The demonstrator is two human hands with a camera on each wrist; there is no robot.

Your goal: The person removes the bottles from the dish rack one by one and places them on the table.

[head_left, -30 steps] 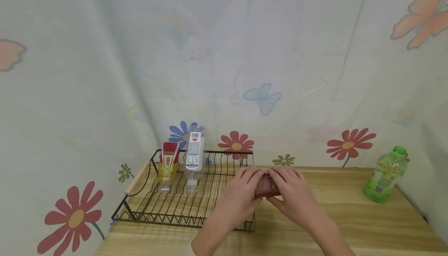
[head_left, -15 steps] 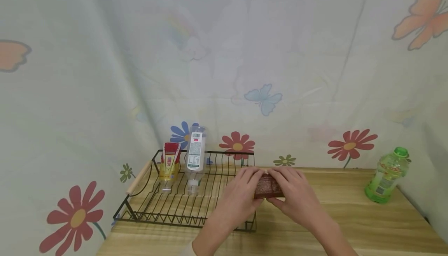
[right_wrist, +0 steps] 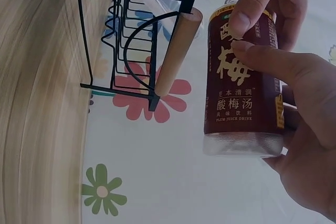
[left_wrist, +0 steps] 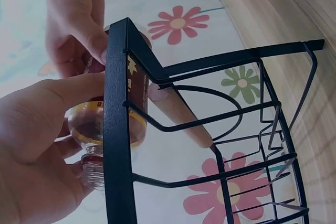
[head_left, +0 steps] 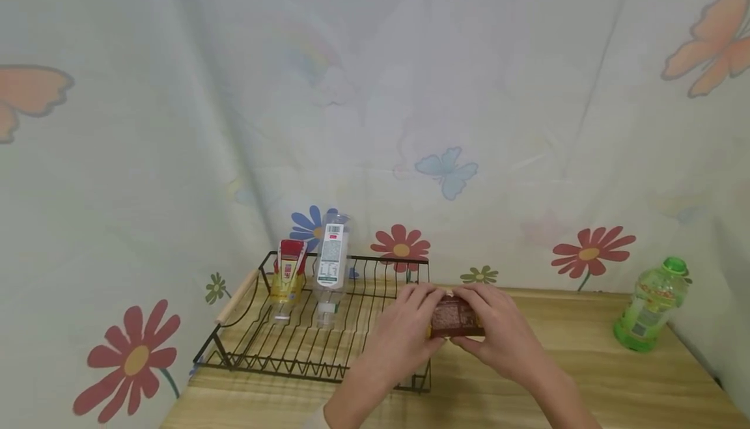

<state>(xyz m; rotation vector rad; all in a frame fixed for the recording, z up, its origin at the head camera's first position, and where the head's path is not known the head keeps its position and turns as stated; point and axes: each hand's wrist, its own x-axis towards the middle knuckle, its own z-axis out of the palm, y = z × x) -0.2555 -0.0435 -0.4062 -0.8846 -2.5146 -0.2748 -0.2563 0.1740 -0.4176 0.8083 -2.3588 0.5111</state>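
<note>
Both hands hold a plum juice bottle (head_left: 456,316), lying sideways just above the right end of the wire rack (head_left: 328,351). It has a dark red label and a clear plastic base. My left hand (head_left: 404,328) grips the neck end, where bare screw threads show in the left wrist view. My right hand (head_left: 500,331) grips the body toward the base. The right wrist view has the bottle (right_wrist: 241,90) with both thumbs on its label and other fingers behind. In the left wrist view, the rack's black frame partly hides the bottle (left_wrist: 107,121).
Inside the rack lean a clear bottle with a white label (head_left: 331,256) and a yellow bottle with a red end (head_left: 288,273). A wooden handle (head_left: 237,297) is on the rack's left side. A green bottle (head_left: 652,305) stands at the right on the wooden table (head_left: 562,351).
The head view has shifted slightly, so the scene sits a little lower and farther right. Both hands keep holding the plum juice bottle, and more of its label face shows now.
</note>
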